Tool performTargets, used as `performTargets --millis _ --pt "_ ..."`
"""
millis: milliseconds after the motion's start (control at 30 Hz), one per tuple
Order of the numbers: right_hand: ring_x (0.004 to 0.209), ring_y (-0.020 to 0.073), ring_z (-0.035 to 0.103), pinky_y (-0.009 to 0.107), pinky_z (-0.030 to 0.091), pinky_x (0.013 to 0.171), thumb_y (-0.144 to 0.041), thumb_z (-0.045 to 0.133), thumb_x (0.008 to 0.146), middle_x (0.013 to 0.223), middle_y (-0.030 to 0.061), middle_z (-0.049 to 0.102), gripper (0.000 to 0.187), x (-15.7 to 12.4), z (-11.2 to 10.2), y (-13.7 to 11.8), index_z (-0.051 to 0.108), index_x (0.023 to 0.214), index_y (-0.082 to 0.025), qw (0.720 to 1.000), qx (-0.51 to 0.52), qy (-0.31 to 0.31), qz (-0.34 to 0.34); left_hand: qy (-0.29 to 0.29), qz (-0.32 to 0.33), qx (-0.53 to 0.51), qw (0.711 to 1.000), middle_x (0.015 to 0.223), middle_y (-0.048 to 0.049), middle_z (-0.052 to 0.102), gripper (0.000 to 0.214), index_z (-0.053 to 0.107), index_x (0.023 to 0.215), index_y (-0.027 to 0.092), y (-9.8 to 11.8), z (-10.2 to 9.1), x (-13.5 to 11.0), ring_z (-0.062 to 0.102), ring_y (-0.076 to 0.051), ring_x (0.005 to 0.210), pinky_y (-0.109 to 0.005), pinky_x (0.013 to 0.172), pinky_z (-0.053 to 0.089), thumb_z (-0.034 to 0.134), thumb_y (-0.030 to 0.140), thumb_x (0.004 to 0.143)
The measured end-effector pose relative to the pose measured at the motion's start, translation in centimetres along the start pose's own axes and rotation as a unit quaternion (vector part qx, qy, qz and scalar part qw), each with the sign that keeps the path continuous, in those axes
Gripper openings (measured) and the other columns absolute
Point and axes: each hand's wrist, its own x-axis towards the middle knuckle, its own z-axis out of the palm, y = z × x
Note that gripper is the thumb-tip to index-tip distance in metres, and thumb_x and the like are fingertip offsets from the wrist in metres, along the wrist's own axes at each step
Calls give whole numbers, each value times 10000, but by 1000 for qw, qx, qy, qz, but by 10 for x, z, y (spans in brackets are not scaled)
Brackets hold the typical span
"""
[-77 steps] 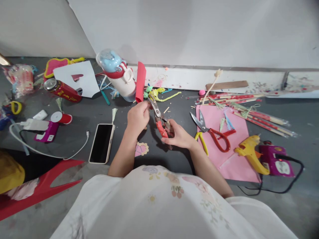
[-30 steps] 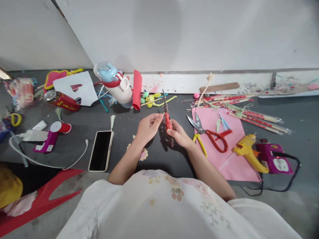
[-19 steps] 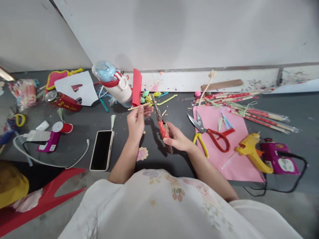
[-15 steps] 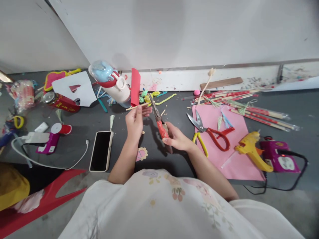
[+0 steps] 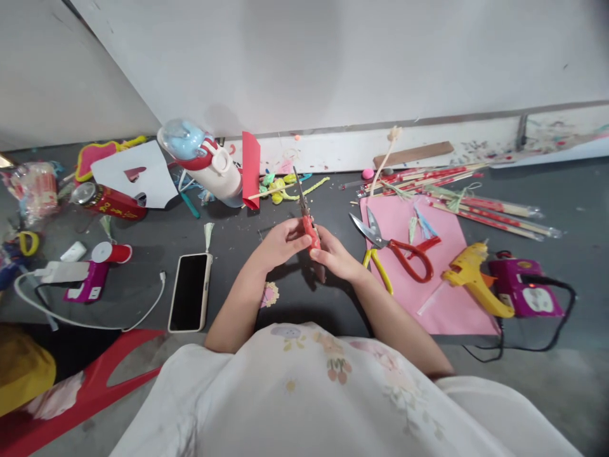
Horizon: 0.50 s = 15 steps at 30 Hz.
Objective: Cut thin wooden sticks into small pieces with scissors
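Note:
Both hands meet over the middle of the dark table. My left hand (image 5: 281,246) is closed on the red handle of a pair of pliers (image 5: 309,226), its thumb pressed against the grip. My right hand (image 5: 337,255) grips the same handles from the other side. The jaws point up and away from me. Beyond them, a thin wooden stick (image 5: 272,191) lies by crumpled yellow and green pieces (image 5: 278,189) and a folded red card (image 5: 251,168). Nearer me, below my left wrist, lies a small pink piece with a beaded-looking edge (image 5: 270,294).
To the right are red-handled scissors (image 5: 412,259), pink paper (image 5: 445,311), a yellow glue gun (image 5: 476,276), a purple power block (image 5: 528,289) and wrapped chopsticks (image 5: 499,216). At left stand a water bottle (image 5: 219,178), phone (image 5: 189,292), red can (image 5: 111,202) and thread spool (image 5: 111,252).
My left hand has let go of the wooden stick, which now lies on the table, and has moved right onto the pliers. The pliers have turned more upright in my right hand.

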Motion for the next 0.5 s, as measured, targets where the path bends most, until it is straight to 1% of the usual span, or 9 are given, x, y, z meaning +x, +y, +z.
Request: performTargets --millis 67,133,233,367,433,500 --pt "871 232 593 356 499 704 -602 563 758 916 75 599 632 1 0 0 447 1206 -172 1000 0 -4 0 14 -15 -3 1000 977 -73 683 529 622 1017 155 1 3 1 650 -179 883 -311 852 508 736 515 647" --pt "870 240 605 359 505 698 -584 587 750 900 72 605 649 1 -1 -2 441 1235 -178 1000 -3 -9 11 27 -33 -11 999 965 -64 683 510 619 1032 155 2 5 1 649 -182 888 -318 853 507 747 465 648" --pt "725 203 615 336 507 627 -537 620 752 805 37 598 659 -1 0 -4 415 1266 -179 999 8 -20 36 32 -46 -18 998 938 -63 687 498 622 1039 143 -1 5 2 653 -188 876 -321 840 511 744 430 651" --pt "490 123 538 278 466 492 -483 591 800 675 -27 549 638 -2 1 -7 345 1307 -184 996 57 -49 51 23 -41 -30 998 978 -68 689 513 616 1079 153 -10 4 5 659 -190 889 -309 822 514 742 407 651" --pt "433 104 503 255 435 442 -464 582 814 641 -46 528 652 -2 1 -7 302 1331 -183 994 76 -60 53 24 -31 -31 999 973 -62 691 510 622 1078 158 -14 3 6 661 -185 881 -297 810 516 743 402 647" --pt "419 98 488 242 417 425 -453 575 824 625 -58 515 683 -2 1 -6 253 1363 -184 993 85 -70 51 30 -23 -29 999 937 -53 695 496 635 1058 157 -17 2 7 662 -176 857 -281 789 518 748 399 641"
